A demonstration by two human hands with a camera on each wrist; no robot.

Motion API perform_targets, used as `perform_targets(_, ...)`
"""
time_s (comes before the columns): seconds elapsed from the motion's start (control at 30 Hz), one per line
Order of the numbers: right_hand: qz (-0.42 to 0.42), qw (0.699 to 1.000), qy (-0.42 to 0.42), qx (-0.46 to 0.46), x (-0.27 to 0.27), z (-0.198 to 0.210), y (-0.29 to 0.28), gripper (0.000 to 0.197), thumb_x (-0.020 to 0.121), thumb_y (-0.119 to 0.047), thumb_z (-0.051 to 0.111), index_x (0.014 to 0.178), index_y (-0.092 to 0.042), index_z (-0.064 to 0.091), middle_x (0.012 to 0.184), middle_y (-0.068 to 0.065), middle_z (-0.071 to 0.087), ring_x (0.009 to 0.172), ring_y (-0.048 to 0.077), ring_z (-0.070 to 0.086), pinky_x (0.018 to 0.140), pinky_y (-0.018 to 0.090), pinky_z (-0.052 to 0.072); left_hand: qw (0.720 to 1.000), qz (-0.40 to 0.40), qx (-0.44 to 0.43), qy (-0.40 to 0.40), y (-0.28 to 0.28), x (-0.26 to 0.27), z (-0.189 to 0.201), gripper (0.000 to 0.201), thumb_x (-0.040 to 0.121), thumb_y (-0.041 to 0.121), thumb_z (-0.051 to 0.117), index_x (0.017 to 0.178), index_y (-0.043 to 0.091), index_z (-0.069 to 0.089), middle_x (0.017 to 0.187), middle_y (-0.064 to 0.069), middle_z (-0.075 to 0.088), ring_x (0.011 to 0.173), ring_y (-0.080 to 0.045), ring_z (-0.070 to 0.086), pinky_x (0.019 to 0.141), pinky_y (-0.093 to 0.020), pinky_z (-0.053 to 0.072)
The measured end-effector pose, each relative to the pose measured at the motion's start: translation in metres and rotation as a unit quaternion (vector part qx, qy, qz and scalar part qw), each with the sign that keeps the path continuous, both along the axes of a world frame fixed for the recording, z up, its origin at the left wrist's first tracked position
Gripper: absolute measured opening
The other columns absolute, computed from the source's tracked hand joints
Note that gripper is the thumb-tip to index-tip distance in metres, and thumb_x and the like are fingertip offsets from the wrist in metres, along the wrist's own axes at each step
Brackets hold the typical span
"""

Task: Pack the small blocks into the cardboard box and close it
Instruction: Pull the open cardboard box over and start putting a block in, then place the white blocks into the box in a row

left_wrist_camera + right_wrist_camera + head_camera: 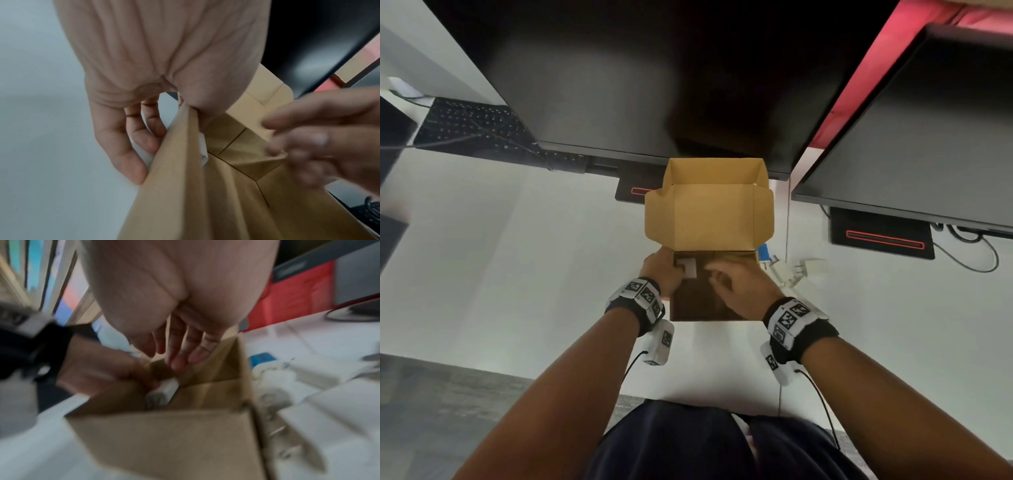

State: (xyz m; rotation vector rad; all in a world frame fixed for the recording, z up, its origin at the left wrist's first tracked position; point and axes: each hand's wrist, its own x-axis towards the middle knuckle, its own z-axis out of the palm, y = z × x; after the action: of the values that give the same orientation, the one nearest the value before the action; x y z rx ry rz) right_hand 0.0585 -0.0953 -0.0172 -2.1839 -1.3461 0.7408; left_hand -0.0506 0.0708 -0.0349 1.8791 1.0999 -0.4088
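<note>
Cardboard box point(709, 219): stood on white counter point(517, 274), lid flap raised. Left hand point(662, 272) gripped the box's left wall, a small white block point(687, 267) under its thumb. Right hand point(739, 284): fingers relaxed, holding nothing, over the open box.

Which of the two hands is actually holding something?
The left hand: it pinches a small white block at the cardboard box's left wall. The right hand hovers over the opening, fingers loose, holding nothing.

Head view looks down; wrist views close; all share cardboard box point(709, 212).
</note>
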Motion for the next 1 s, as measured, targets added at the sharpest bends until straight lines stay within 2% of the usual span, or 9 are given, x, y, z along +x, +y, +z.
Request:
perform_targets(0.1,-0.076,0.993,-0.041,0.076,0.025,0.012,-0.024,0.011,0.094,-0.020,0.062,0.098,-0.019,0.072,0.084,-0.005,0.067,0.074,0.011,0.062,0.074,0.033,0.056,0.999,0.035,-0.041,0.010,0.000,0.001,0.005,0.028,0.093,0.012,0.049,0.120,0.018,0.054,0.108,-0.011,0.067,0.092,-0.034,0.072,0.063,-0.044,0.066)
perform_targets(0.17,-0.128,0.987,-0.070,0.065,0.045,0.009,-0.043,0.009,0.092,-0.019,0.063,0.095,-0.018,0.072,0.086,-0.001,0.065,0.081,0.018,0.061,0.075,0.036,0.054,0.995,0.070,-0.074,0.024,0.001,0.003,0.009,0.024,0.094,0.012,0.049,0.117,0.017,0.057,0.106,-0.009,0.068,0.088,-0.029,0.072,0.058,-0.040,0.066)
perform_targets(0.27,-0.164,0.971,-0.116,-0.127,0.074,-0.006,-0.068,0.031,0.092,-0.028,0.063,0.121,-0.021,0.067,0.122,0.011,0.059,0.114,0.034,0.051,0.092,0.045,0.049,0.991,0.087,-0.091,0.039,0.006,0.008,0.005,0.029,0.087,0.019,0.053,0.114,0.016,0.062,0.109,-0.011,0.071,0.095,-0.031,0.071,0.073,-0.050,0.067)
perform_targets(0.37,-0.142,0.953,-0.125,-0.238,0.084,-0.021,-0.084,0.042,0.093,-0.032,0.058,0.134,-0.025,0.058,0.139,0.014,0.050,0.123,0.038,0.043,0.098,0.053,0.047,0.992,0.076,-0.089,0.044,0.017,0.010,-0.018,0.047,0.071,0.027,0.053,0.114,0.016,0.065,0.113,-0.012,0.073,0.105,-0.035,0.070,0.088,-0.054,0.063)
perform_targets(0.53,-0.142,0.955,-0.148,-0.215,0.087,-0.038,-0.089,0.034,0.095,-0.025,0.060,0.129,-0.025,0.059,0.134,0.011,0.052,0.119,0.035,0.043,0.098,0.046,0.043,0.989,0.083,-0.113,0.050,0.016,0.011,-0.006,0.031,0.086,0.014,0.052,0.115,0.014,0.064,0.111,-0.013,0.071,0.101,-0.036,0.072,0.078,-0.057,0.065)
perform_targets(0.67,-0.203,0.945,-0.148,-0.207,0.096,-0.044,-0.090,0.038,0.093,-0.021,0.065,0.131,-0.017,0.060,0.135,0.015,0.051,0.123,0.039,0.044,0.100,0.043,0.040,0.989,0.075,-0.114,0.053,0.017,0.011,-0.008,0.036,0.083,0.016,0.053,0.117,0.014,0.063,0.114,-0.015,0.072,0.100,-0.036,0.072,0.075,-0.057,0.066)
perform_targets(0.77,-0.225,0.939,-0.161,-0.205,0.102,-0.052,-0.096,0.029,0.088,-0.015,0.063,0.117,-0.017,0.068,0.116,0.016,0.063,0.113,0.036,0.052,0.089,0.038,0.038,0.986,0.090,-0.130,0.051,0.015,0.011,-0.001,0.032,0.090,0.011,0.052,0.121,0.013,0.062,0.113,-0.014,0.071,0.096,-0.035,0.073,0.068,-0.056,0.066)
perform_targets(0.93,-0.271,0.938,-0.124,-0.177,0.113,-0.054,-0.104,0.034,0.089,-0.012,0.062,0.122,-0.016,0.064,0.111,0.018,0.063,0.094,0.030,0.059,0.082,0.031,0.043,0.984,0.097,-0.137,0.052,0.014,0.010,-0.002,0.030,0.093,0.010,0.052,0.121,0.013,0.060,0.114,-0.014,0.069,0.096,-0.034,0.073,0.065,-0.052,0.067)
perform_targets(1.0,-0.278,0.938,-0.109,-0.176,0.116,-0.054,-0.105,0.034,0.089,-0.015,0.065,0.123,-0.016,0.064,0.109,0.018,0.064,0.095,0.033,0.061,0.083,0.033,0.043,0.984,0.097,-0.139,0.048,0.015,0.010,-0.003,0.029,0.093,0.010,0.052,0.121,0.013,0.059,0.114,-0.014,0.069,0.096,-0.033,0.072,0.064,-0.050,0.067)
